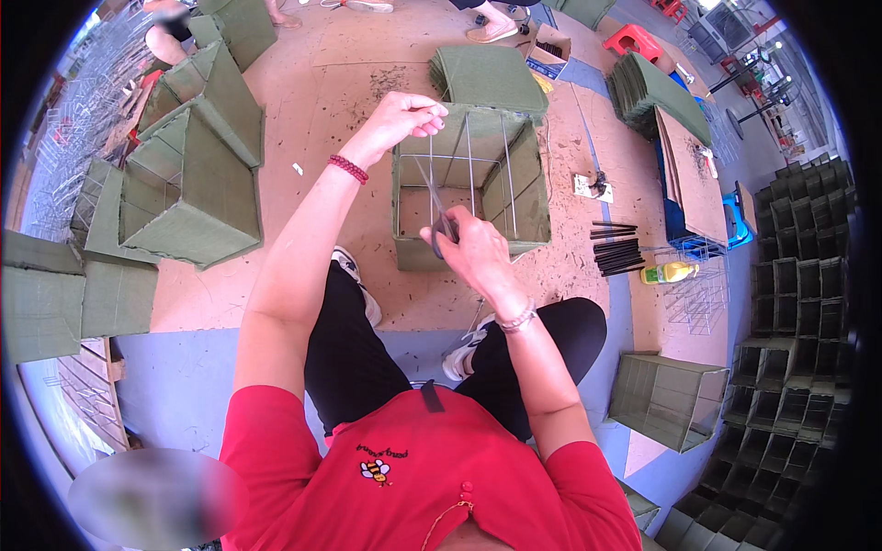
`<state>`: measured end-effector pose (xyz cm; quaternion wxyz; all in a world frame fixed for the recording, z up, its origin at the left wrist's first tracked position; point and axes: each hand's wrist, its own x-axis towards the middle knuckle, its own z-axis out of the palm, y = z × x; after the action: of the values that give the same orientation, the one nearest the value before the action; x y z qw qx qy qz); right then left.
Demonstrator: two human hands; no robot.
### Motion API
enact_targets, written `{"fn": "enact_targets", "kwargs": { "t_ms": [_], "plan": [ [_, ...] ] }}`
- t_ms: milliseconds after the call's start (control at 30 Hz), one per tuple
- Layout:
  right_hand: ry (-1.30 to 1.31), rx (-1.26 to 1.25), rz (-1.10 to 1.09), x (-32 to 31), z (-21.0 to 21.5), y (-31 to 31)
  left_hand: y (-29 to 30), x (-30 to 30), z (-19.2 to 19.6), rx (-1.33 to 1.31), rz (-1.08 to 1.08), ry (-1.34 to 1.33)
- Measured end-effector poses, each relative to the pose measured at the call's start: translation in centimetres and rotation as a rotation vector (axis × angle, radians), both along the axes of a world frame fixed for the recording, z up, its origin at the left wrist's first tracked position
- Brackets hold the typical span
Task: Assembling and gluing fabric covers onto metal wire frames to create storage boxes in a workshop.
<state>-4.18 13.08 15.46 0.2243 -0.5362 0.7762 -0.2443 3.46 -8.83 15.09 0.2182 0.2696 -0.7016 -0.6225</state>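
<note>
A green fabric-covered box (423,253) with a bare wire frame (472,165) across its open side stands on the floor in front of my knees. My left hand (409,119) is closed in a pinch above the box's far left corner; whatever its fingertips hold is too small to make out. In my right hand (478,253) is a pair of dark-handled scissors (445,223), its blades pointing up and left across the box opening. My right fingers wrap round the handles, over the near part of the box.
Behind the box lies a stack of green panels (487,78). More green boxes (193,188) stand at left. On the right are black rods (617,253), a yellow bottle (669,273) and a blue crate (675,216). Rows of green boxes (781,367) fill the far right.
</note>
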Motion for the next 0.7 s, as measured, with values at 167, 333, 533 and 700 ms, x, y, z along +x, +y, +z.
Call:
{"fn": "enact_targets", "kwargs": {
  "t_ms": [167, 333, 533, 700],
  "plan": [
    [0.066, 0.140, 0.009, 1.4, 0.0, -2.5, 0.0, 0.1, -0.3, 0.005, -0.017, 0.024],
    [0.018, 0.205, -0.036, 2.4, -1.4, -5.0, -0.3, 0.0, -0.6, 0.018, -0.011, 0.058],
    [-0.179, 0.048, -0.078, 2.9, -4.3, -6.4, 0.1, -0.1, -0.7, 0.007, -0.041, 0.083],
    [-0.261, -0.035, -0.114, 3.1, -5.6, -6.4, 0.4, -0.1, -0.6, 0.007, -0.063, 0.085]
  ]
}}
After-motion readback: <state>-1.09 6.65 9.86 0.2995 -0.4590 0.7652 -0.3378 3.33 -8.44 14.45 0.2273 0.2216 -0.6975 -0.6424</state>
